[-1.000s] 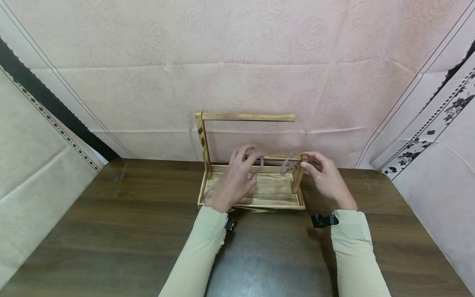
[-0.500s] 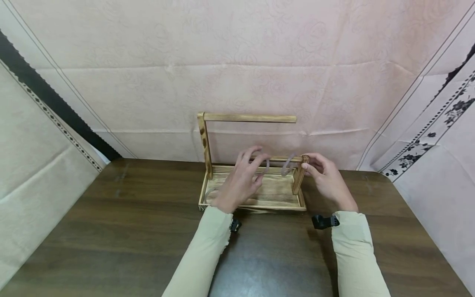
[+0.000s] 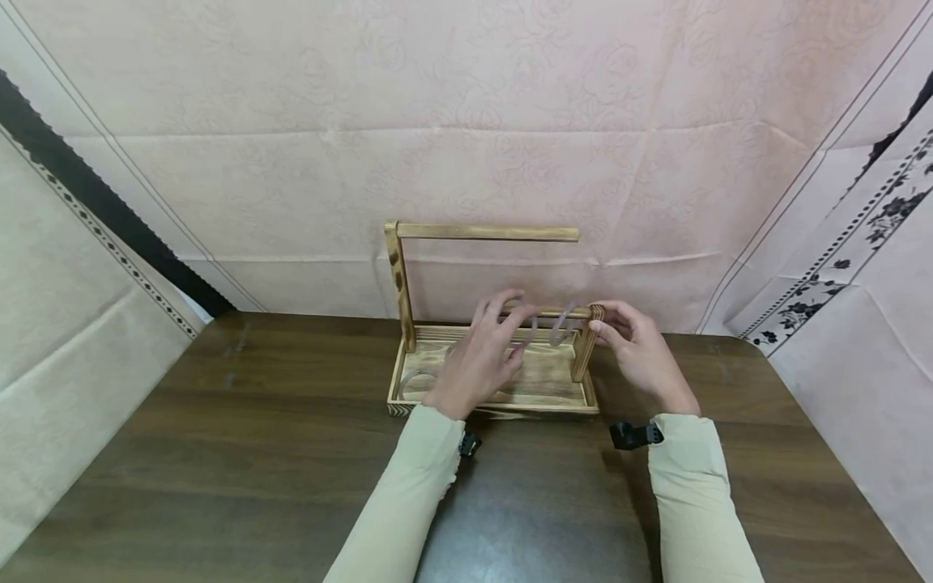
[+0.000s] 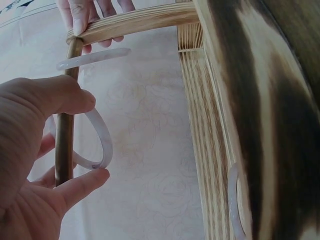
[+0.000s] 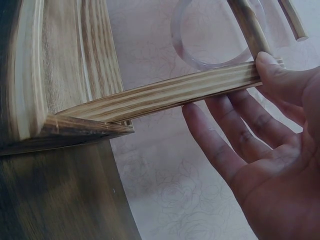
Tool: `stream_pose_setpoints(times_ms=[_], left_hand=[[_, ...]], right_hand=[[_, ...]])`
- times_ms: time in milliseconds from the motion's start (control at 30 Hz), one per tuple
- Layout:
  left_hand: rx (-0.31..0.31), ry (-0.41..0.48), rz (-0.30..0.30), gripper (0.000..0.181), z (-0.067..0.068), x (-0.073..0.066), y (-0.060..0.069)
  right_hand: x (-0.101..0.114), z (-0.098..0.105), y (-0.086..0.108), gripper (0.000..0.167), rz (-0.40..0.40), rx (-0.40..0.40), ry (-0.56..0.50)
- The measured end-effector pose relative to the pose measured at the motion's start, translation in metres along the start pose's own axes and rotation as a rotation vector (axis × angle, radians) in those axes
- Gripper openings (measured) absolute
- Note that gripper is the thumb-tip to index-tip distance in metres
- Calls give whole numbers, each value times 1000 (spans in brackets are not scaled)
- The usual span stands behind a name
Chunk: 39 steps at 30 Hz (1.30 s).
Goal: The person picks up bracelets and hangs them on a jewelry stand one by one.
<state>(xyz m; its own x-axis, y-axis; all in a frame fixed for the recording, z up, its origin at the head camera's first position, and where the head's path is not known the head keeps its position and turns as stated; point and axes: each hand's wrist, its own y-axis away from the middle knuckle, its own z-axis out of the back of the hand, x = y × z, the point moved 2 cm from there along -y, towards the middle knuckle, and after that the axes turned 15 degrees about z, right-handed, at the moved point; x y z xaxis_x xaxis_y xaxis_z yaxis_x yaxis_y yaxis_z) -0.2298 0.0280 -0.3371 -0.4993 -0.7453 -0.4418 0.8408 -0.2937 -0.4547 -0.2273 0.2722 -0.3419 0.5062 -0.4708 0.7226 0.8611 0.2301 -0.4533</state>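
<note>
A wooden bracelet stand with a tray base (image 3: 539,409) sits at the back of the table. My left hand (image 3: 481,356) holds a pale, translucent bangle (image 4: 106,140) between thumb and fingers, and the bangle loops round the stand's lower bar (image 4: 65,135). Another bangle (image 5: 177,35) hangs on that bar, nearer the short post (image 5: 170,92). My right hand (image 3: 637,348) grips the top of this post, thumb (image 5: 275,70) by the bar's end. A further bangle (image 3: 415,375) lies in the left of the tray, partly hidden by my left hand in the head view.
The tall post (image 3: 400,283) rises at the stand's left and carries an upper bar (image 3: 488,232) with a free right end. Floral cloth (image 3: 466,162) hangs directly behind the table. Dark wood tabletop (image 3: 219,453) extends on both sides and in front.
My left hand has shifted slightly right along the lower bar with its bangle, closer to the other hanging one. More of the bangle in the tray shows. The right hand keeps its place.
</note>
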Motion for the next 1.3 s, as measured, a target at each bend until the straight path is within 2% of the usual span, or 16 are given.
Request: stream_pose_setpoints(times_ms=[900,1300], left_hand=[[4,-53,-9,63,-3,1,-2],[14,-49,-17,64,-2,4,-1]], right_hand=[[-1,-1,-2,33,12,-11,-8],[1,0,1,37,-15,8,-13]])
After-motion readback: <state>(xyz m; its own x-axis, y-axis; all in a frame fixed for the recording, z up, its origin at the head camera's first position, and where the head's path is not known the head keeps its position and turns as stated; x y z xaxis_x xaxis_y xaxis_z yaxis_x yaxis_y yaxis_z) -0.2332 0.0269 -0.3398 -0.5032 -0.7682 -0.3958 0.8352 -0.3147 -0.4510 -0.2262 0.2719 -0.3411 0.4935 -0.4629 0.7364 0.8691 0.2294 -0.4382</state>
